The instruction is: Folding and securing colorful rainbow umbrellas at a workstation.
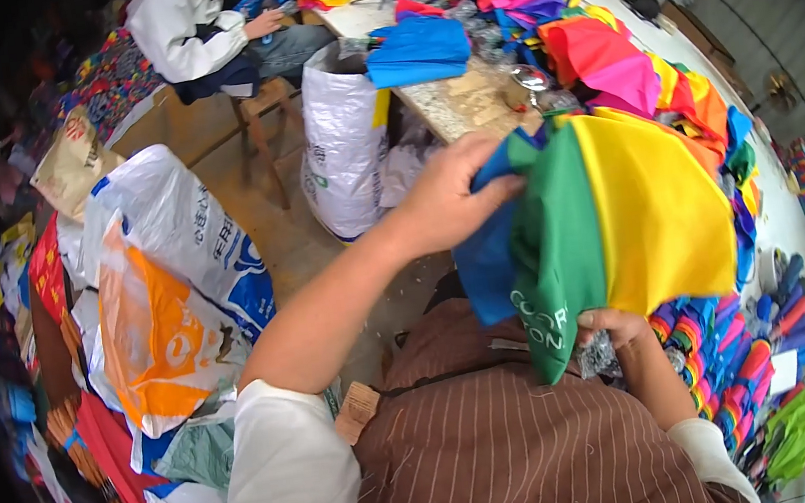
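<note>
A loose umbrella with yellow, green and blue panels hangs in front of my chest, its cloth falling in folds. My left hand pinches the upper left part, thumb lying over the blue and green cloth. At the lower edge, my right hand is closed on the umbrella, the thumb showing below the yellow panel and most fingers hidden behind the cloth. White lettering marks the green panel. Any shaft or handle is hidden by the fabric.
Loose colourful umbrellas pile along the table. Rolled rainbow umbrellas lie at my right. A white sack stands by the table, and plastic bags crowd the left. A seated person handles cloth at the far side.
</note>
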### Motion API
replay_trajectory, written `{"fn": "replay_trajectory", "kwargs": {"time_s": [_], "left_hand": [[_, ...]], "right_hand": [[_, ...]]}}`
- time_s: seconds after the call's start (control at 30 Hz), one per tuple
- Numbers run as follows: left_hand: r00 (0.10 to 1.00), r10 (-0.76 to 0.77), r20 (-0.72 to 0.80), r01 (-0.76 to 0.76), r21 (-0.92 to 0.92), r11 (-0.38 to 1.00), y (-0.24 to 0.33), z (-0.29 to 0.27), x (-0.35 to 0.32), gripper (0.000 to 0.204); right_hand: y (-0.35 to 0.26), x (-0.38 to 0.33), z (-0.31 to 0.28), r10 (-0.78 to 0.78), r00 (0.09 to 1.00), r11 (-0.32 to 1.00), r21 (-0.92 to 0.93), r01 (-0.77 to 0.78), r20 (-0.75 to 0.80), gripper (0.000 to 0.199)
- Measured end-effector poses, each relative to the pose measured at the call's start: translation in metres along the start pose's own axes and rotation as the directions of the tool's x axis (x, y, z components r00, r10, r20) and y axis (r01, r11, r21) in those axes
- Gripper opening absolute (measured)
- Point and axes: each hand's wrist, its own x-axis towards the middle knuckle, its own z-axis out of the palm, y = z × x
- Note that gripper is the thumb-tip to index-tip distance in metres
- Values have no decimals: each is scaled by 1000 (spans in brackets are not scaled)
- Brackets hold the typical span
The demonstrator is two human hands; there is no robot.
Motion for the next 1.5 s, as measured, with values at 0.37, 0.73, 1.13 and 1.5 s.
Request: {"fn": "replay_trajectory", "kwargs": {"time_s": [0.37, 0.73, 1.13, 1.5], "left_hand": [[971, -213, -107, 236, 285, 929, 10, -52, -14, 41], [974, -220, -58, 225, 89, 970, 59, -77, -10, 50], [990, -103, 99, 57, 386, 921, 71, -60, 0, 56], [931, -318, 177, 283, 197, 939, 81, -62, 5, 60]], "right_hand": [[-17, 1, -5, 41, 982, 999, -24, -46, -182, 14], [-38, 5, -24, -139, 969, 846, -533, 11, -202, 55], [-57, 22, -28, -354, 933, 479, -870, 120, -66, 62], [-41, 31, -55, -466, 874, -136, -987, 85, 139, 51]]}}
